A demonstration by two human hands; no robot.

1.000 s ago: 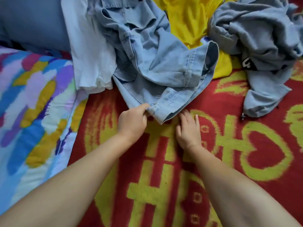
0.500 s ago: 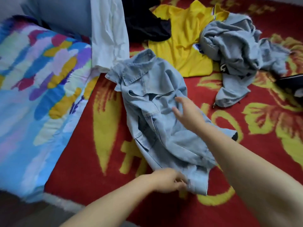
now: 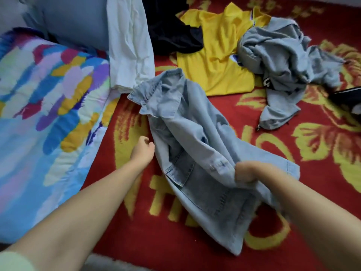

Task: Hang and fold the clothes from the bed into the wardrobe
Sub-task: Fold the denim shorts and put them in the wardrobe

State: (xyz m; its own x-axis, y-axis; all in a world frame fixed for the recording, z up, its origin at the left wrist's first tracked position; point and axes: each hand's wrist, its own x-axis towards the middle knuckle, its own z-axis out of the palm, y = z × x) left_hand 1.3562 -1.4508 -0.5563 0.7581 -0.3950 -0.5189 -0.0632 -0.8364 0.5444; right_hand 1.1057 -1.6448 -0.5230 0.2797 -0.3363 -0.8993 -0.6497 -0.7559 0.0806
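Red-and-yellow bedding (image 3: 224, 114) carried the denim shirt (image 3: 195, 145), stretched between both hands. At its left edge the left hand (image 3: 142, 151) rested loosely curled, grasp unclear; the right hand (image 3: 246, 172) gripped bunched denim.

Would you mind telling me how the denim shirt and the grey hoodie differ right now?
The denim shirt is pale blue, stretched out lengthwise and gripped by the right hand; the grey hoodie is crumpled in a heap, untouched. The shirt lies nearest the person, the hoodie further back at right. Both rest on the red and yellow blanket.
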